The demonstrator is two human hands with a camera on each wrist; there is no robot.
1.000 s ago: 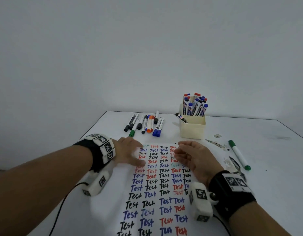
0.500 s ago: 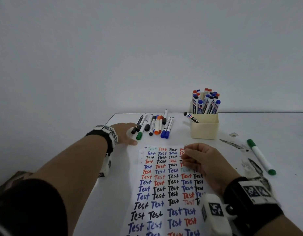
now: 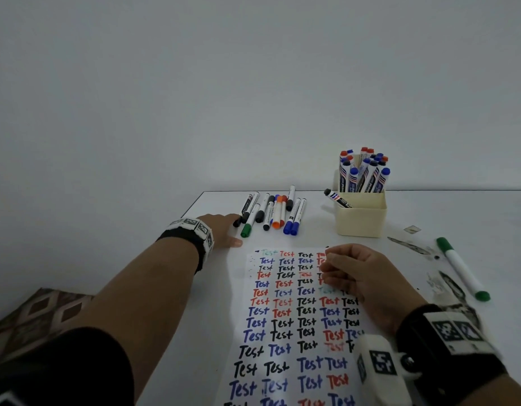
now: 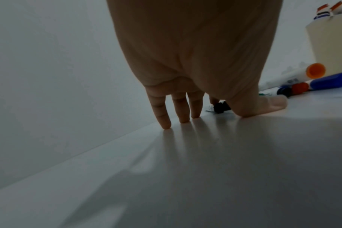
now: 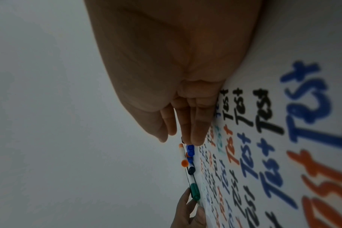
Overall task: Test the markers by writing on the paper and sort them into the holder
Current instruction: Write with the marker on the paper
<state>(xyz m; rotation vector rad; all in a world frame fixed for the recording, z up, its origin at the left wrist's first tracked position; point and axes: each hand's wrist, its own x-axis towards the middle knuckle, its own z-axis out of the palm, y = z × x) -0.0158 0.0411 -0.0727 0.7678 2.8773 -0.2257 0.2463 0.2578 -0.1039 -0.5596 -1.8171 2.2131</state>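
Head view shows the white desk [image 3: 458,212] against a plain grey wall. On it lies the paper [image 3: 285,323], full of "Test" words. Behind the paper lies a row of markers [image 3: 271,212]; the cream holder [image 3: 361,218] stands just right of them, already packed. The left hand [image 3: 224,230] has its fingers spread flat on the desk, touching the row's left end, holding nothing. Best to pinch one marker only. The right hand [image 3: 355,273] rests on the paper, loosely curled, holding it flat. A green marker [image 3: 461,268] lies apart, right of the holder.

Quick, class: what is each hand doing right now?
Left hand: open, fingertips on the table, holding nothing.
Right hand: loosely curled on the paper, holding nothing.
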